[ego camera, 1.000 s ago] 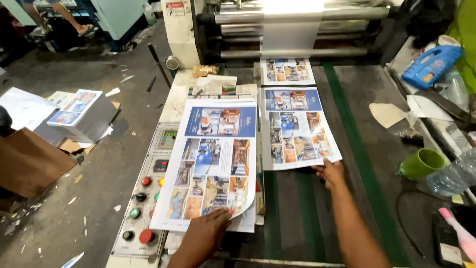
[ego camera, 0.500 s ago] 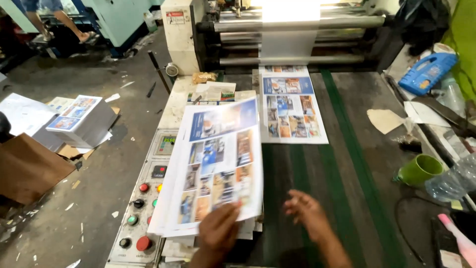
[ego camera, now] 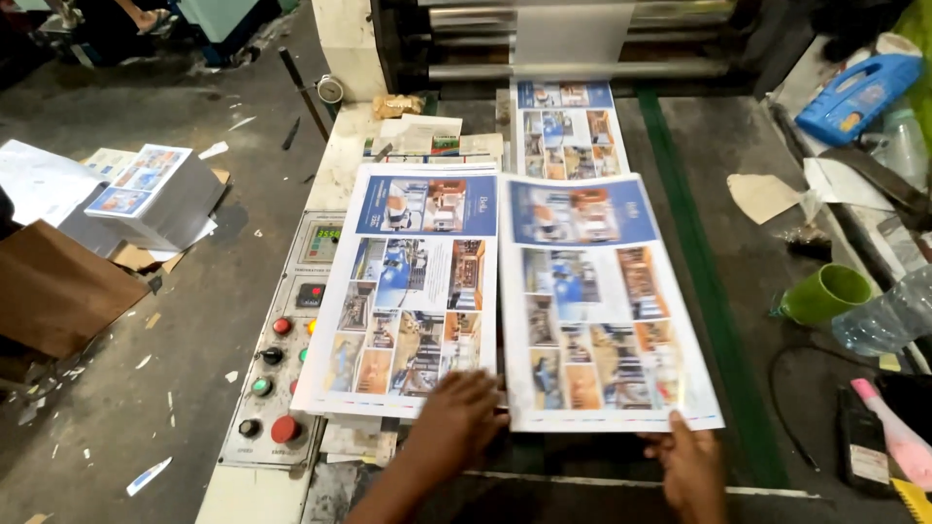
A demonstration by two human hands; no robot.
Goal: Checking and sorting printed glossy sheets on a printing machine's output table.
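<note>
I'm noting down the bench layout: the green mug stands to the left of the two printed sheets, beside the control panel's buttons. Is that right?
Not quite. In the head view the green mug lies tipped on its side to the right of the two printed sheets, next to a clear plastic bottle. The control panel with its buttons is on the left.

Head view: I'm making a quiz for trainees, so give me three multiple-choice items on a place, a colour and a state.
1. Where is the green cup?
A. right of the sheets
B. on the control panel
C. on the floor

2. What colour is the biggest button on the control panel?
A. blue
B. red
C. white

3. How does the right-hand printed sheet lie?
A. rolled up
B. crumpled
C. flat, with the right hand at its bottom edge

Answers: 1 A, it stands near the clear bottle; 2 B, it is red at the panel's lower end; 3 C, the fingers touch its lower corner.
</note>
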